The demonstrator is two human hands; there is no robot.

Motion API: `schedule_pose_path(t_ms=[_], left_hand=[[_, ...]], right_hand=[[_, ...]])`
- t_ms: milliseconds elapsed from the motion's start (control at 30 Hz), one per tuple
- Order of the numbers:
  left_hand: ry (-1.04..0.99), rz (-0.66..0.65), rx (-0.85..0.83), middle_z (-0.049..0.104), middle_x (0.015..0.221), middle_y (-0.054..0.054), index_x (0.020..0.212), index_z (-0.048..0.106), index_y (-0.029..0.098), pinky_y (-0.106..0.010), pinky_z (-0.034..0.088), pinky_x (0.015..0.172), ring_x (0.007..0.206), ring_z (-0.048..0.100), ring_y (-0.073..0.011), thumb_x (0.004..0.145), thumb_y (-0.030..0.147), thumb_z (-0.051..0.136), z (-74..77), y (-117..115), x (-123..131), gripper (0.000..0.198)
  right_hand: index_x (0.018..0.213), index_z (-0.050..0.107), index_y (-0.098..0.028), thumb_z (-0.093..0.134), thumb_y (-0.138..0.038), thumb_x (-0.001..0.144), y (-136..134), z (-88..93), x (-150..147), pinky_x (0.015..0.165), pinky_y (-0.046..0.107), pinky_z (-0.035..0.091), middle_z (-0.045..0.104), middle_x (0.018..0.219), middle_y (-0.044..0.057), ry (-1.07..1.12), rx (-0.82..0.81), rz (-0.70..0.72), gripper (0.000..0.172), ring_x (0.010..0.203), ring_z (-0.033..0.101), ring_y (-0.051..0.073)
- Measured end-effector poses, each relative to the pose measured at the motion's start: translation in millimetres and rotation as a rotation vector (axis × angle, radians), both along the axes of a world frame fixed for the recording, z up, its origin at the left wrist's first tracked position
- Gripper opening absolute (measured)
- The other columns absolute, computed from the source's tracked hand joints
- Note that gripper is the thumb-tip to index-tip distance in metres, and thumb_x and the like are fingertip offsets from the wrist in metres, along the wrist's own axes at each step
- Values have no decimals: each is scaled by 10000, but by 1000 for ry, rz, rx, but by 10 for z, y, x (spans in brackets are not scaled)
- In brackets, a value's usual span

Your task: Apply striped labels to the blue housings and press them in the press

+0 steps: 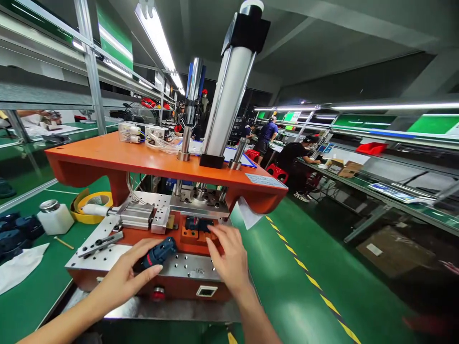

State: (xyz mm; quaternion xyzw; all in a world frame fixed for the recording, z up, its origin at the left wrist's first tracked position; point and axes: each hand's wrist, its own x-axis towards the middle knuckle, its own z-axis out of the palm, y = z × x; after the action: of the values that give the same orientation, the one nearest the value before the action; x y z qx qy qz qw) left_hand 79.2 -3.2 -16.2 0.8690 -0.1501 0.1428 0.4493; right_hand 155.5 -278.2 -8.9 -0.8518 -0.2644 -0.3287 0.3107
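Note:
My left hand (122, 278) grips a dark blue plastic tool housing (159, 253) with red detail, just above the steel base plate (186, 266) of a bench press. My right hand (229, 255) reaches under the press, its fingertips at a similar dark blue part (198, 224) seated in an orange fixture block (190, 236). Its fingers are spread, and they seem to rest against that part or the block. The fixture's far side is hidden by the press head.
The orange press table (143, 160) stands over the fixture on legs, with a tall pneumatic cylinder (229, 86) above it. Several blue housings (14, 234), a white bottle (54, 219) and yellow tape (91, 205) lie on the green bench to the left. Co-workers (297, 160) sit at the right.

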Motion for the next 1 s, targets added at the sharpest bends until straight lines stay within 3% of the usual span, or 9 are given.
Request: schedule_pose_path(t_ms=[100, 200, 300, 400, 533, 667, 767, 867, 1000], left_hand=[[-30, 3, 24, 690, 1298, -63, 1292, 656, 281, -420, 538, 1016, 1199, 648, -294, 894, 460, 649, 65, -30, -6, 436], [-50, 19, 81, 685, 1317, -47, 1333, 620, 298, -401, 548, 1003, 1197, 656, -288, 886, 459, 659, 115, -52, -14, 477], [-62, 29, 147, 704, 1289, -45, 1322, 618, 282, -377, 569, 968, 1163, 679, -293, 877, 484, 664, 200, -81, 42, 491], [-78, -3, 218, 700, 1295, -54, 1301, 628, 261, -379, 552, 988, 1180, 667, -297, 914, 474, 617, 355, -175, 226, 443], [-99, -87, 348, 660, 1347, -98, 1365, 574, 196, -410, 506, 1032, 1222, 631, -294, 953, 319, 538, 599, -414, 638, 432], [5, -145, 509, 733, 1191, -115, 1309, 612, 188, -400, 549, 902, 1073, 702, -307, 923, 226, 520, 705, -647, 1011, 399], [39, -172, 551, 678, 1306, -151, 1338, 596, 162, -434, 522, 968, 1183, 656, -328, 944, 265, 501, 632, -787, 1150, 418], [12, -166, 632, 437, 1542, -192, 1472, 458, 95, -509, 337, 1174, 1442, 397, -342, 986, 467, 462, 499, -871, 1146, 612], [-173, -51, 662, 387, 1585, -138, 1524, 383, 160, -542, 162, 1250, 1493, 309, -304, 970, 631, 401, 355, -563, 904, 726]], right_hand=[[1202, 652, -197, 721, -134, 821, 91, 255, 339, 1009, 521, 431, 662, 1168, 101, 157, -280, 38, 392, 1161, 531, 342], [1018, 691, -179, 795, -123, 754, 139, 378, 611, 998, 496, 446, 697, 1013, 78, 245, -379, 100, 290, 1053, 588, 315], [1015, 677, -177, 781, -128, 785, 95, 391, 648, 948, 436, 499, 689, 1017, 80, 237, -345, 125, 257, 1033, 606, 289], [1189, 612, -192, 657, -147, 892, -40, 335, 402, 973, 448, 506, 652, 1163, 104, 97, -121, 114, 304, 1111, 589, 286], [1316, 558, -232, 560, -226, 986, -313, 136, -140, 1013, 419, 496, 623, 1232, 94, -94, 241, -21, 330, 1145, 593, 261], [1297, 585, -218, 601, -352, 982, -664, -210, -528, 984, 407, 492, 622, 1248, 107, -25, 416, -231, 342, 1128, 604, 275], [1262, 610, -211, 636, -452, 943, -879, -469, -634, 981, 405, 481, 624, 1262, 108, 78, 519, -356, 400, 1117, 611, 284], [1271, 599, -187, 662, -523, 901, -946, -653, -594, 975, 390, 487, 624, 1279, 122, 224, 681, -370, 503, 1124, 618, 289], [1269, 579, -145, 639, -588, 889, -922, -852, -441, 947, 380, 520, 667, 1215, 134, 421, 872, -233, 587, 1104, 639, 285]])
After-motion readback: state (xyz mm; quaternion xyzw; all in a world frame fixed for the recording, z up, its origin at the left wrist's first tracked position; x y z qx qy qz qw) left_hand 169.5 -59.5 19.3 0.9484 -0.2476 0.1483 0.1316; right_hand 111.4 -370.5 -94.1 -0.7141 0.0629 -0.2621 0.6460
